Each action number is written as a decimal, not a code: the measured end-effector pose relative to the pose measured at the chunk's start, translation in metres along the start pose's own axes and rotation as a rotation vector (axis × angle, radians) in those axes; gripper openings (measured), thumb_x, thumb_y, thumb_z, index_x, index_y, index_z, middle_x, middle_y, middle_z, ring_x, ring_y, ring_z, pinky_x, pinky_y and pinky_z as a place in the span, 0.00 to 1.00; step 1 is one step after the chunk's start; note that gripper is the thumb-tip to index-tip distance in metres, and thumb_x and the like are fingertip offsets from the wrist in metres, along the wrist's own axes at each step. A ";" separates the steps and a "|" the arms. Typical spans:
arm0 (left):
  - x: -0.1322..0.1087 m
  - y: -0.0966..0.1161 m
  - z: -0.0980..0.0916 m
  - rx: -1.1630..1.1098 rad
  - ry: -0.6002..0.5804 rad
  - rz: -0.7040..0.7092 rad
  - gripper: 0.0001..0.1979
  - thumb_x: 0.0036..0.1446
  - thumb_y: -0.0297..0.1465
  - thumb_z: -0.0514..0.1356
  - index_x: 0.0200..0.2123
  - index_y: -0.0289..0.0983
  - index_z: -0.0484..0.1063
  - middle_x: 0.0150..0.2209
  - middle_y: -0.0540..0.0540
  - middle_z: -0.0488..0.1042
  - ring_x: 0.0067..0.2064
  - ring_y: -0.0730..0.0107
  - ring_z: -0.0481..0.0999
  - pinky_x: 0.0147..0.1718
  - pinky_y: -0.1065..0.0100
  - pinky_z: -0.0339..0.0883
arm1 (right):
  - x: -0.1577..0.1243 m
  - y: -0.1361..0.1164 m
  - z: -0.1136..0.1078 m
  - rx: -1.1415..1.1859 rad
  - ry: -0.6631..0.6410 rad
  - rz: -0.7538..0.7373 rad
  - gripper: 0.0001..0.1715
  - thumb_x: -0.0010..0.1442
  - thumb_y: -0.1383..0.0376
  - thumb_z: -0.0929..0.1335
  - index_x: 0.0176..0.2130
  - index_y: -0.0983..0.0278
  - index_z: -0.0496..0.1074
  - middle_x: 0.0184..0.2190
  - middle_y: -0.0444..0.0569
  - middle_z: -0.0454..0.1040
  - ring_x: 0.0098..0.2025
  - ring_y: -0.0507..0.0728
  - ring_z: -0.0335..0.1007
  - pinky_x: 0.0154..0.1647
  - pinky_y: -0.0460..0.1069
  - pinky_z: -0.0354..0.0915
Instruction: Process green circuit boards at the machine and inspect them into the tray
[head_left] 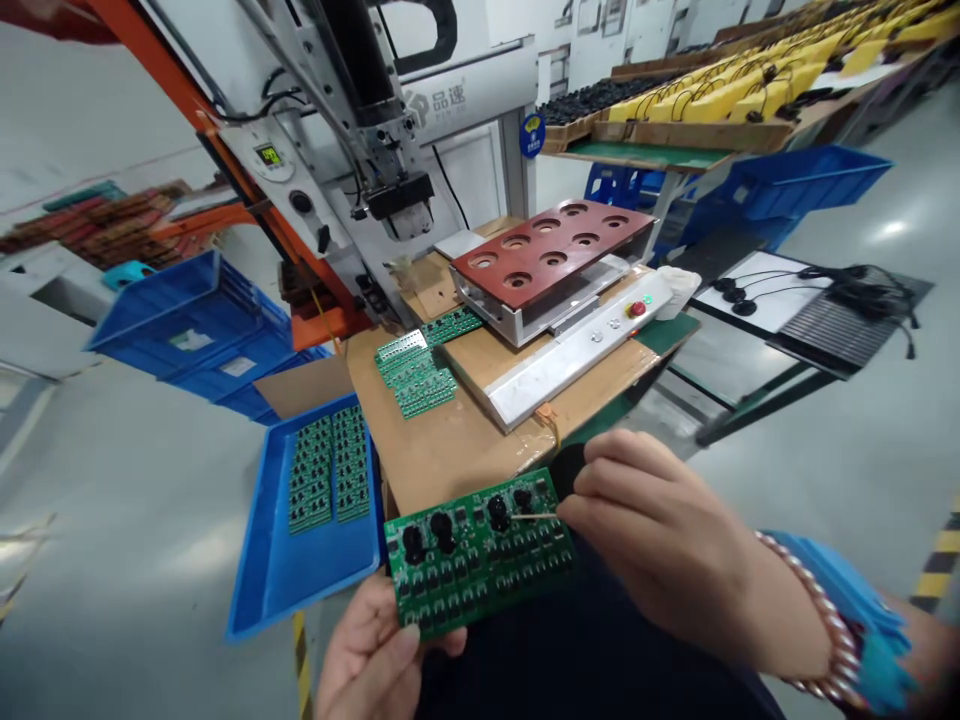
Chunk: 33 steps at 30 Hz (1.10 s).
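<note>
The right hand (637, 530) pinches a thin stick (536, 516), thumb and fingers closed, its tip at a black blob (498, 513) on a green board (484, 560). The left hand (379, 650) grips that board's near left corner, holding it before the table (401, 470). More boards (424, 380) lie there; a blue tray (300, 590) at left holds others.
</note>
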<state>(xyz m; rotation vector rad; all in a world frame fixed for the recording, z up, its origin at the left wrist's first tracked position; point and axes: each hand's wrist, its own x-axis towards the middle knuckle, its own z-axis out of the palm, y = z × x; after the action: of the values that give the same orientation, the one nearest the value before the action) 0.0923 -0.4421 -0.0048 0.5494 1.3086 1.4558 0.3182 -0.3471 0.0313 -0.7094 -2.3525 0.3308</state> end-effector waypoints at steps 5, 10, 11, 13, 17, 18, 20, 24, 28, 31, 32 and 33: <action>0.000 -0.001 -0.002 -0.013 -0.027 0.006 0.06 0.41 0.33 0.67 0.25 0.38 0.76 0.22 0.48 0.76 0.22 0.64 0.74 0.22 0.66 0.67 | 0.000 -0.003 -0.001 -0.006 -0.004 -0.016 0.11 0.54 0.79 0.62 0.36 0.69 0.70 0.29 0.50 0.66 0.36 0.56 0.57 0.39 0.53 0.58; -0.002 0.001 -0.002 -0.015 -0.052 -0.005 0.06 0.42 0.33 0.67 0.26 0.38 0.76 0.22 0.48 0.77 0.23 0.66 0.74 0.23 0.68 0.68 | 0.005 -0.005 -0.002 -0.004 -0.012 -0.024 0.11 0.55 0.78 0.62 0.36 0.69 0.70 0.29 0.50 0.67 0.37 0.56 0.58 0.38 0.52 0.58; -0.002 0.001 -0.002 -0.016 -0.052 -0.003 0.06 0.42 0.33 0.67 0.26 0.38 0.76 0.22 0.48 0.77 0.23 0.66 0.74 0.23 0.68 0.68 | 0.005 -0.005 -0.002 -0.004 -0.015 -0.028 0.11 0.55 0.78 0.62 0.35 0.69 0.70 0.29 0.50 0.67 0.37 0.56 0.58 0.38 0.52 0.58; -0.002 0.002 -0.001 -0.021 -0.046 0.004 0.06 0.42 0.33 0.67 0.26 0.38 0.77 0.22 0.48 0.77 0.23 0.66 0.74 0.22 0.68 0.68 | 0.005 -0.006 -0.001 -0.004 -0.023 -0.027 0.10 0.55 0.78 0.62 0.35 0.68 0.70 0.29 0.50 0.67 0.37 0.56 0.59 0.38 0.52 0.58; -0.002 0.003 0.000 -0.033 -0.058 0.000 0.04 0.43 0.31 0.66 0.26 0.38 0.77 0.23 0.48 0.78 0.24 0.66 0.74 0.23 0.68 0.68 | 0.005 -0.006 0.000 -0.006 -0.049 -0.028 0.11 0.55 0.78 0.62 0.35 0.68 0.70 0.30 0.51 0.67 0.39 0.57 0.59 0.39 0.53 0.58; -0.002 0.003 0.000 -0.032 -0.061 -0.002 0.04 0.43 0.31 0.66 0.26 0.38 0.77 0.23 0.48 0.78 0.24 0.65 0.74 0.23 0.68 0.68 | 0.005 -0.006 0.000 -0.008 -0.047 -0.029 0.11 0.55 0.78 0.62 0.35 0.68 0.70 0.30 0.51 0.67 0.39 0.57 0.59 0.39 0.53 0.58; -0.001 0.003 0.000 -0.029 -0.060 0.000 0.05 0.42 0.31 0.66 0.26 0.38 0.77 0.23 0.48 0.77 0.24 0.65 0.74 0.23 0.68 0.68 | 0.006 -0.006 0.000 -0.008 -0.031 -0.032 0.11 0.55 0.78 0.62 0.36 0.68 0.70 0.30 0.51 0.67 0.38 0.57 0.59 0.39 0.53 0.59; 0.001 0.002 -0.002 -0.029 -0.059 0.014 0.04 0.43 0.31 0.66 0.26 0.38 0.76 0.22 0.48 0.77 0.23 0.66 0.74 0.23 0.67 0.68 | 0.006 -0.007 -0.002 -0.002 -0.004 -0.038 0.11 0.54 0.79 0.62 0.37 0.70 0.70 0.29 0.51 0.67 0.38 0.57 0.59 0.38 0.53 0.59; 0.002 0.000 -0.007 -0.020 -0.106 0.022 0.05 0.43 0.30 0.66 0.27 0.38 0.77 0.23 0.47 0.78 0.24 0.64 0.75 0.23 0.66 0.70 | 0.006 -0.007 -0.002 -0.008 -0.031 -0.032 0.11 0.54 0.78 0.62 0.37 0.69 0.70 0.29 0.51 0.67 0.38 0.57 0.58 0.38 0.53 0.59; 0.001 -0.001 -0.007 -0.045 -0.083 0.007 0.04 0.43 0.30 0.66 0.27 0.39 0.77 0.23 0.48 0.78 0.24 0.65 0.75 0.23 0.67 0.69 | 0.005 -0.007 -0.001 -0.011 -0.037 -0.039 0.11 0.55 0.78 0.62 0.36 0.69 0.69 0.30 0.51 0.67 0.38 0.57 0.59 0.38 0.53 0.59; 0.001 0.000 -0.006 -0.050 -0.068 0.001 0.04 0.43 0.30 0.66 0.27 0.39 0.77 0.23 0.48 0.78 0.24 0.65 0.75 0.23 0.68 0.69 | 0.005 -0.006 0.000 -0.011 -0.043 -0.036 0.11 0.55 0.78 0.62 0.36 0.68 0.69 0.30 0.51 0.67 0.38 0.57 0.59 0.38 0.53 0.59; 0.000 0.000 -0.006 -0.051 -0.062 0.000 0.04 0.42 0.30 0.66 0.26 0.39 0.77 0.23 0.48 0.78 0.23 0.65 0.75 0.23 0.68 0.69 | 0.004 -0.006 0.000 -0.010 -0.048 -0.031 0.10 0.55 0.78 0.62 0.35 0.68 0.69 0.30 0.51 0.67 0.38 0.57 0.59 0.38 0.53 0.59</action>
<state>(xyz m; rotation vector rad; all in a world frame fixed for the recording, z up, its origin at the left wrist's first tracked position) 0.0874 -0.4440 -0.0067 0.5565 1.2199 1.4570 0.3134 -0.3495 0.0361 -0.6756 -2.4100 0.3261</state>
